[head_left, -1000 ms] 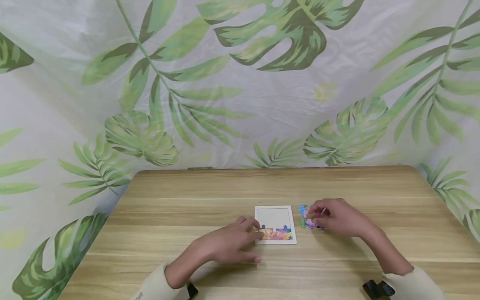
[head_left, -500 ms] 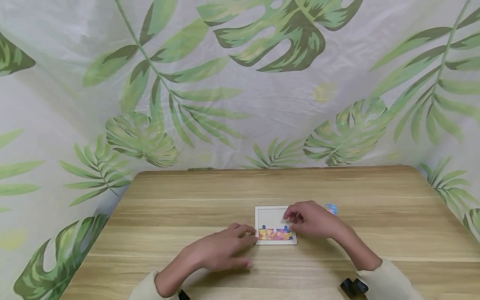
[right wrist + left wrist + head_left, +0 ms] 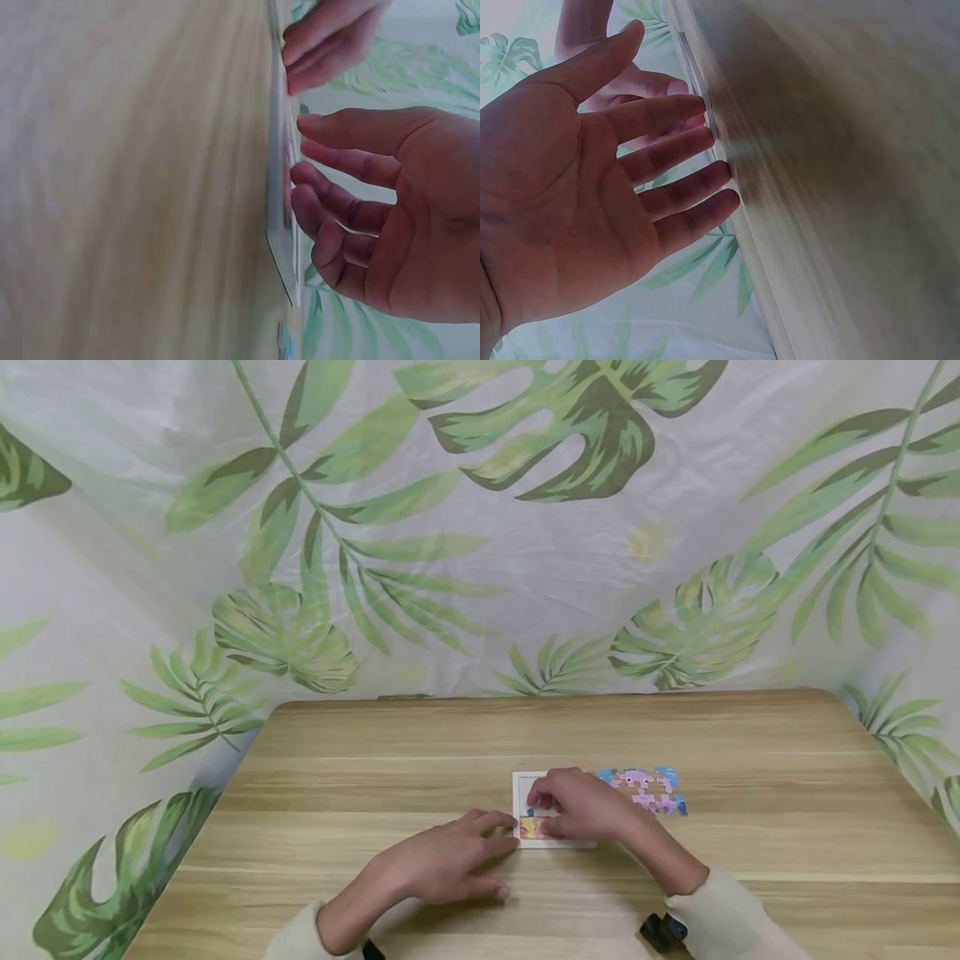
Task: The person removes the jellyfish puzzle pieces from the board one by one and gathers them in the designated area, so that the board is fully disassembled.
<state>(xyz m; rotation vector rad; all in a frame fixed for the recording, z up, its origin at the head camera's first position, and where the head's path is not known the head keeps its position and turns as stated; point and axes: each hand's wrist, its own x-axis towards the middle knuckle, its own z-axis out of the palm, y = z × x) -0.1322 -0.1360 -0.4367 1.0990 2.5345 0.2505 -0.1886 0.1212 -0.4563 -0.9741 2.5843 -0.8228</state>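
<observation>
In the head view a white-bordered puzzle tray (image 3: 517, 793) lies flat mid-table. A strip of joined yellow and pink puzzle pieces (image 3: 531, 828) fills its near side. My left hand (image 3: 442, 858) rests beside it, fingers extended and fingertips at the tray's left border; the left wrist view shows its palm (image 3: 577, 187) with nothing in it. My right hand (image 3: 583, 803) is over the tray, hiding much of it. In the right wrist view that hand (image 3: 390, 202) has its fingers bent, fingertips close over the tray surface. I cannot tell whether it pinches a piece.
Loose puzzle pieces (image 3: 652, 789) in pink, blue and green lie just right of the tray. Wood-grain table (image 3: 360, 760) surrounds everything, with a leaf-printed curtain (image 3: 450, 527) behind its far edge. A small black device (image 3: 663, 932) sits at the right cuff.
My right hand has moved left from the loose pieces to over the tray, uncovering those pieces. My left hand stays at the tray's left border, with only a slight shift.
</observation>
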